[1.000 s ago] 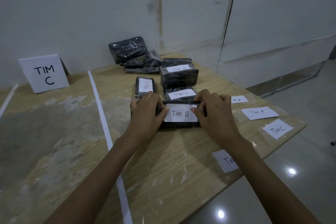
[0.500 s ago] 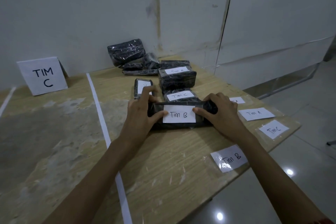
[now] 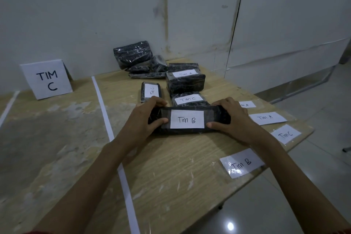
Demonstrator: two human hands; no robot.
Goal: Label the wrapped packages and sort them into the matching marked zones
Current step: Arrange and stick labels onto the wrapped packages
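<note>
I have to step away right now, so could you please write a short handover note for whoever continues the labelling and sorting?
Left hand and right hand each grip one end of the Tim B package, mid-table.
Labelled too: Tim A package, big Tim C package, small Tim C package, all behind it.
Left: unlabelled packages by the wall, spare labels at the right edge.
All packages lie right of the white line; the TIM C sign stands left of it.

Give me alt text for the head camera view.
The left hand and right hand grip the ends of a black wrapped package labelled Tim B on a wooden table. Labelled packages lie behind; loose labels right, TIM C sign left.
</note>
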